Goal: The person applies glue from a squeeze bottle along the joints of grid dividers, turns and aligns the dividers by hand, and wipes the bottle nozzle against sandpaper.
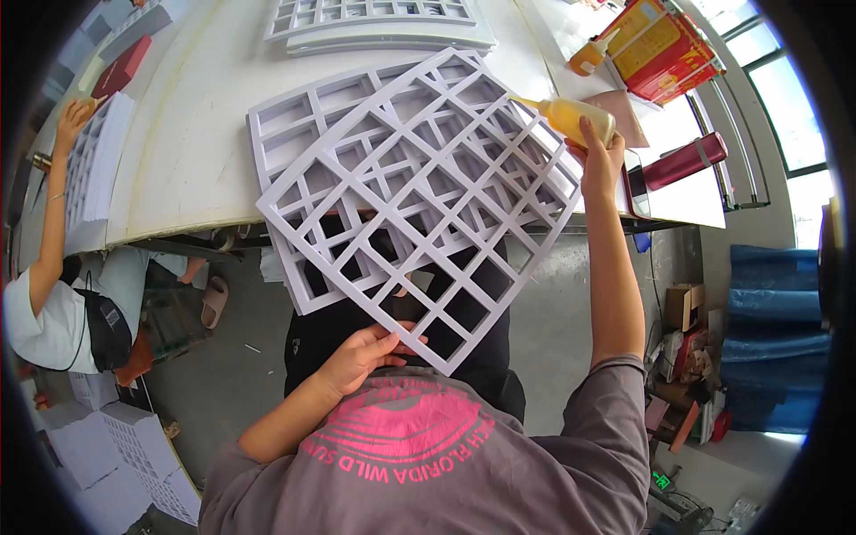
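Left hand [361, 357] pinches the white grid panel [419, 209] at its 6 o'clock edge; right hand [599, 147] grips the yellow bottle [575, 122] at 2 o'clock. Shirt [428, 464] print reads "FLORIDA WILD".

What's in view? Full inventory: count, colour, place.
square-celled lattice frame: one, white, topmost
lower lattice frames: several, white, beneath it
other lattice stacks: several, white, table far/left, lower left
translucent nozzled bottle: one, yellow, right grip
second nozzled bottle: one, orange, far right
printed box: one, red-yellow, beside it
shiny cylinder: one, maroon, right
flat box: one, red, left
broad table: one, white, centre
slipper: one, beige, floor
fabric curtain: blue, right
co-worker: one, white top, left
left grip: one, bare, frame's near corner
right grip: one, bare, around yellow bottle
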A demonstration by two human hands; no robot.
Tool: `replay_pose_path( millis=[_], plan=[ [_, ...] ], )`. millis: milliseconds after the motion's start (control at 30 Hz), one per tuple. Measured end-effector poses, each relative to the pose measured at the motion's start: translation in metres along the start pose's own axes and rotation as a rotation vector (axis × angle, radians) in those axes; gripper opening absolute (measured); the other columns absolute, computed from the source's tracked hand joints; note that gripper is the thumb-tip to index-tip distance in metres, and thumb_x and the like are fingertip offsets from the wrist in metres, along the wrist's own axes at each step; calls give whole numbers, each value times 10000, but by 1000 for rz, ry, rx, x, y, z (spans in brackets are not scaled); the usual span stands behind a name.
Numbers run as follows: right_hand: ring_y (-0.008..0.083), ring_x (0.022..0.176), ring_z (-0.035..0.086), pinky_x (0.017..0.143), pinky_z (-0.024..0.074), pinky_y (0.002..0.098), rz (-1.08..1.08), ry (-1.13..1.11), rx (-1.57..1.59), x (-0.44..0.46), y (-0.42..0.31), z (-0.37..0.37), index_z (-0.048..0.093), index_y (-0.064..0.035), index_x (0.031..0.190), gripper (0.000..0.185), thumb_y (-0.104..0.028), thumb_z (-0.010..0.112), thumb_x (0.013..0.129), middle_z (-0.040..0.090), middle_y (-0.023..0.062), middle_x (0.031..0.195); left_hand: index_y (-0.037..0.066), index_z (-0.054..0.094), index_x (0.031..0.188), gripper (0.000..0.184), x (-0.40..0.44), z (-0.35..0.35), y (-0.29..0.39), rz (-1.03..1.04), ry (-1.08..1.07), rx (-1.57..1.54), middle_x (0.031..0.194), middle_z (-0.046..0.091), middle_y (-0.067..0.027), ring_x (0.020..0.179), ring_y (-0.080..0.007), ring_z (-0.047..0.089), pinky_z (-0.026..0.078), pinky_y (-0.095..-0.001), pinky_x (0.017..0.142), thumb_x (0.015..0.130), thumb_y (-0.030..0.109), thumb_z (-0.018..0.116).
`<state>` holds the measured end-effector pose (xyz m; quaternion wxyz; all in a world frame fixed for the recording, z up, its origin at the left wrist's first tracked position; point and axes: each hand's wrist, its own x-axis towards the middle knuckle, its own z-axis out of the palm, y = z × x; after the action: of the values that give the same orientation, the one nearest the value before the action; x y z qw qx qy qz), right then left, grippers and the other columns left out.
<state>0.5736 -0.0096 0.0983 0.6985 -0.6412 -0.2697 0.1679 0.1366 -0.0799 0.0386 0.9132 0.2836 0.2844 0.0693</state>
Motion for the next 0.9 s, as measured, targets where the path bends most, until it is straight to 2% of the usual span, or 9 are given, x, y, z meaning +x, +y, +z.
replay_pose_path(
  millis=[67,200,467,567,700,833,900],
  plan=[
    [228,660,658,560,559,244,-14,14,8,5,6,2,367,43,1106,581,-237,748,768,570,183,950,29,451,1266,389,-1,0,2,-6,34,14,1223,553,-159,1063,-165,552,438,-299,873,945,246,484],
    [221,651,656,543,546,234,-11,19,20,2,8,3,377,43,1104,570,-235,746,770,577,182,939,31,459,1258,383,-1,-1,2,5,43,24,1219,558,-152,1062,-162,550,432,-293,873,942,245,490],
    [185,616,633,502,487,212,148,-162,78,-74,-10,11,455,11,1076,398,-211,675,830,608,129,888,37,459,1265,392,3,-1,1,-8,26,18,1213,560,-144,1067,-156,544,434,-290,870,935,245,505],
    [207,638,645,521,495,228,171,-246,113,-106,-14,16,414,38,1066,459,-216,699,811,613,163,895,50,464,1269,426,4,2,4,-1,-4,50,1191,577,-80,1063,-131,528,413,-273,860,926,296,524],
    [212,647,635,562,489,259,214,-284,117,-152,-24,29,408,29,1080,468,-207,704,804,616,152,909,49,465,1270,431,3,4,5,2,-8,61,1179,587,-69,1070,-123,519,406,-271,862,914,279,546],
    [183,699,619,580,490,270,250,-363,129,-196,-30,40,409,17,1088,483,-206,717,791,609,128,914,45,475,1263,424,3,4,4,0,14,49,1178,589,-66,1057,-118,526,402,-252,859,899,238,575],
    [172,809,605,625,508,281,252,-409,99,-218,-27,44,406,-17,1104,494,-191,733,777,595,110,971,37,477,1259,420,3,5,3,13,3,11,1181,586,-80,1069,-120,524,404,-257,884,886,188,599]
  ],
)
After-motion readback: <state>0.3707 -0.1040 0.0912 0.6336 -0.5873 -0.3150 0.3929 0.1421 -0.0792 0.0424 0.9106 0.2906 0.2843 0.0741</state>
